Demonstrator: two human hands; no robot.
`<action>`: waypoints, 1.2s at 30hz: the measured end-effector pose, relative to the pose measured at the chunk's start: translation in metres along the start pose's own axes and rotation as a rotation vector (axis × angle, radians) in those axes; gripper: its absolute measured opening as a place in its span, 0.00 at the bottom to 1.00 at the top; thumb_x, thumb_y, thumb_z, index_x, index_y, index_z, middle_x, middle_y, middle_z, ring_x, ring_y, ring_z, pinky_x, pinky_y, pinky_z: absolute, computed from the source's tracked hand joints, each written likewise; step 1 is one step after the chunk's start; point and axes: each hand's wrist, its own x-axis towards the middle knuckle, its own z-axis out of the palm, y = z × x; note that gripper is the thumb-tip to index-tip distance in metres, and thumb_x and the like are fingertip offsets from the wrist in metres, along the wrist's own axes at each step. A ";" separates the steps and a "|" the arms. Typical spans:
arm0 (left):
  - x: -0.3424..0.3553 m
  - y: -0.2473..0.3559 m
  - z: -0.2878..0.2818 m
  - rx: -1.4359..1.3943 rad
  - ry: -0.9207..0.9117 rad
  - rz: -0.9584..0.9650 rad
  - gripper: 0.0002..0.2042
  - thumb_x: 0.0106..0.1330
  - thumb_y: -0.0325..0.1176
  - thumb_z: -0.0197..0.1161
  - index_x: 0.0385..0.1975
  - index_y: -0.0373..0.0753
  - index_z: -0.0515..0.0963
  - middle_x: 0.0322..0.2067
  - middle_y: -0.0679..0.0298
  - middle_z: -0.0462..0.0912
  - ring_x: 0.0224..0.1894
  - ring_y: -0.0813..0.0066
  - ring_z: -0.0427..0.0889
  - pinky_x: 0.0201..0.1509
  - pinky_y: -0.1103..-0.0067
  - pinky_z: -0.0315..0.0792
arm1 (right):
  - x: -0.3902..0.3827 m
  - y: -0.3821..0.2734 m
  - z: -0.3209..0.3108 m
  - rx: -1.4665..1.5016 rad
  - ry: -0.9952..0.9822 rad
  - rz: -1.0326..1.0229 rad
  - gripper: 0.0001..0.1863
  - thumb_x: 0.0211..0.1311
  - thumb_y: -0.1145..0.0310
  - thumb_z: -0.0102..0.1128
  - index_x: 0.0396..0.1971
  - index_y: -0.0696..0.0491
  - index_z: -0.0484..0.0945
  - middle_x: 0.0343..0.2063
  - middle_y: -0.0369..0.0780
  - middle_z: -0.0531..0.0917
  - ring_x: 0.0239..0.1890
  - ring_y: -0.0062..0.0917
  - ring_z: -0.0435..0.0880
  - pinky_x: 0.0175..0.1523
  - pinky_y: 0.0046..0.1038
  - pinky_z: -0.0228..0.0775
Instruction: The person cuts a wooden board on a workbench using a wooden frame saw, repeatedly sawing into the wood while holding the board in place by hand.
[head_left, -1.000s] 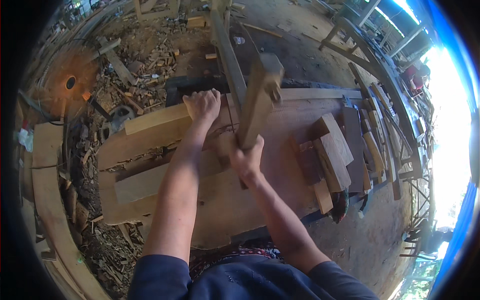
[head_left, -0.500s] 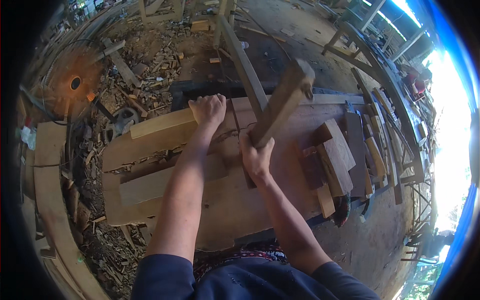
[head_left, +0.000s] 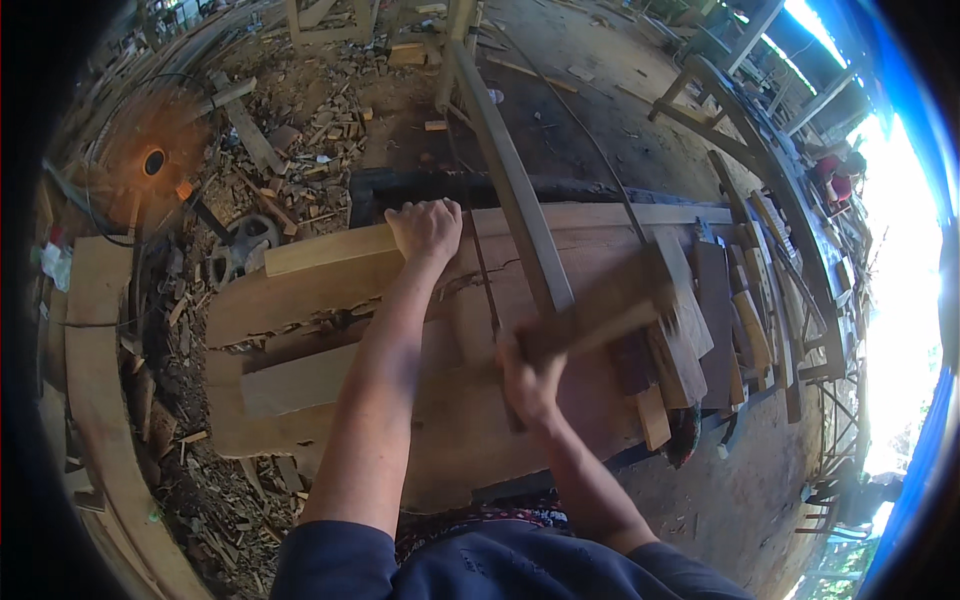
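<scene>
My right hand (head_left: pixel 530 380) is wrapped round the near end of a wooden frame saw (head_left: pixel 513 180). The saw's thick end piece, smeared by motion, points to the right. Its long middle beam runs away from me, with the thin dark blade on the left and a tension cord on the right. My left hand (head_left: pixel 428 230) is closed over the far edge of the work, gripping a pale wooden strip (head_left: pixel 330 248). Beneath lies a broad wooden slab (head_left: pixel 450 440) with cracks; the blade crosses it just right of my left hand. A flat board (head_left: pixel 300 385) rests on the slab.
Wood blocks (head_left: pixel 690 345) and several offcuts sit at the slab's right end. An orange fan (head_left: pixel 153 162) spins at the far left, above scattered scraps. A long plank (head_left: pixel 100 350) lies at left. Another person (head_left: pixel 835 180) is at the far right beside a wooden bench (head_left: pixel 760 130).
My right hand has come nearer and slightly right, drawing the saw toward me. Its end piece has swung down to the right. My left hand keeps its grip on the strip.
</scene>
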 end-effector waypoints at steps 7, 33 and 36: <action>-0.003 0.010 -0.004 -0.021 0.108 0.058 0.24 0.69 0.45 0.40 0.20 0.43 0.83 0.26 0.59 0.85 0.36 0.61 0.83 0.45 0.60 0.66 | 0.051 -0.033 0.014 0.075 -0.021 0.065 0.03 0.54 0.78 0.55 0.26 0.56 0.70 0.16 0.34 0.73 0.17 0.18 0.72 0.23 0.23 0.65; -0.029 -0.004 -0.008 -0.088 0.143 0.221 0.17 0.71 0.50 0.47 0.39 0.47 0.79 0.38 0.64 0.83 0.47 0.63 0.78 0.51 0.59 0.63 | 0.025 -0.031 0.000 -0.059 -0.012 -0.014 0.02 0.54 0.76 0.55 0.28 0.56 0.73 0.17 0.32 0.74 0.19 0.15 0.72 0.25 0.22 0.65; -0.035 -0.019 -0.001 -0.253 0.222 0.336 0.15 0.67 0.48 0.55 0.44 0.47 0.76 0.43 0.64 0.78 0.52 0.63 0.73 0.57 0.59 0.59 | 0.042 -0.037 0.013 0.073 -0.055 -0.014 0.02 0.52 0.76 0.55 0.23 0.56 0.73 0.15 0.31 0.74 0.19 0.14 0.72 0.24 0.22 0.64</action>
